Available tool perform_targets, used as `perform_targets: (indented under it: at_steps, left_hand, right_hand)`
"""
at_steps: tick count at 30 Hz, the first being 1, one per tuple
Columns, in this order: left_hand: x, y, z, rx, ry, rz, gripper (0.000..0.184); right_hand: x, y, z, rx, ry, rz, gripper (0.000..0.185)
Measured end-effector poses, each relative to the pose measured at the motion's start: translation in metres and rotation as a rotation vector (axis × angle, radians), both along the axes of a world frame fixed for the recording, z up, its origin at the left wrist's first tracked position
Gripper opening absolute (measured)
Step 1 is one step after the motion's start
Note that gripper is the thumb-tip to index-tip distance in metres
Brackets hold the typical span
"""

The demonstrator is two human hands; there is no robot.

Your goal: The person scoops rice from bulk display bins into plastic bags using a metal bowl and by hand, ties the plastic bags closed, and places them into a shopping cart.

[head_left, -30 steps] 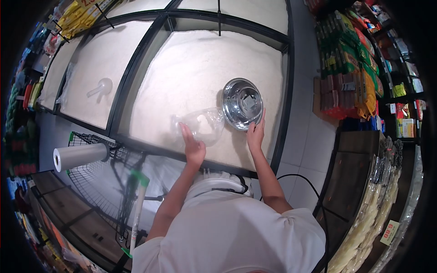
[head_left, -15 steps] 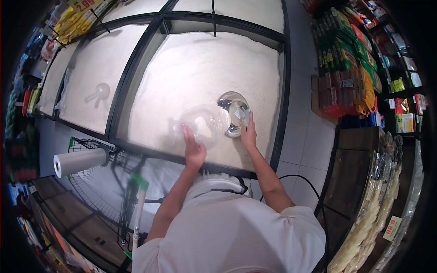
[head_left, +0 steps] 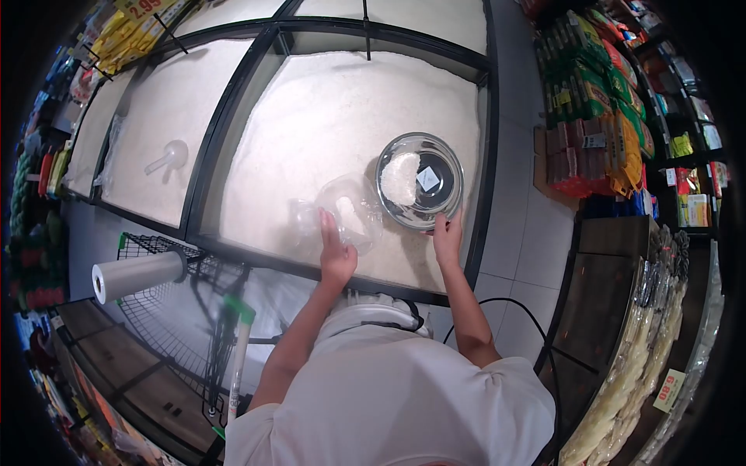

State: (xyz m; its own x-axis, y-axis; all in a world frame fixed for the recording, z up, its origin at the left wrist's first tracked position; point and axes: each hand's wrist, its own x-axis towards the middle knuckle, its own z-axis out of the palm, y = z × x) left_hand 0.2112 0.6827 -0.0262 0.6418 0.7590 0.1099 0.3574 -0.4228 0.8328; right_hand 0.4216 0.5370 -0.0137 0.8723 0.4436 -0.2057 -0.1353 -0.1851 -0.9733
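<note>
By shelves [head_left: 594, 287], near the bin's [head_left: 264, 259] front edge, the left hand [head_left: 336, 256] is holding a bag [head_left: 357, 208], grip unclear; the right hand [head_left: 447, 237] is pinching a bowl [head_left: 441, 188].

Two prices can be read: "2.99" and "6.80".
Large red digits give "2.99" on the yellow price sign [head_left: 141, 7] at the upper left, beside yellow packets [head_left: 124, 43]; "6.80" stands, turned from upright, on the pale yellow price card [head_left: 668, 391] by clear-wrapped pale goods [head_left: 618, 373] at the lower right. The white label [head_left: 427, 179] inside the metal bowl [head_left: 444, 189] and the print on the trolley's white handle [head_left: 238, 359] are too small to read.
</note>
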Motion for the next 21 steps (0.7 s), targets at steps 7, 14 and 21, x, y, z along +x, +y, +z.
perform_targets:
  at_steps: [7, 14, 21]
  left_hand:
    - [0.002, 0.002, -0.001, 0.062, -0.027, 0.012, 0.086]
    - [-0.005, 0.004, 0.002, -0.02, -0.034, 0.023, 0.088]
    - [-0.009, 0.003, -0.001, -0.069, -0.009, 0.044, 0.087]
  right_hand:
    - [-0.05, 0.017, 0.041, -0.227, -0.849, 0.315, 0.08]
    - [-0.054, 0.021, 0.024, -0.168, -0.846, 0.252, 0.084]
    - [-0.005, 0.024, -0.022, -0.067, -0.287, -0.131, 0.069]
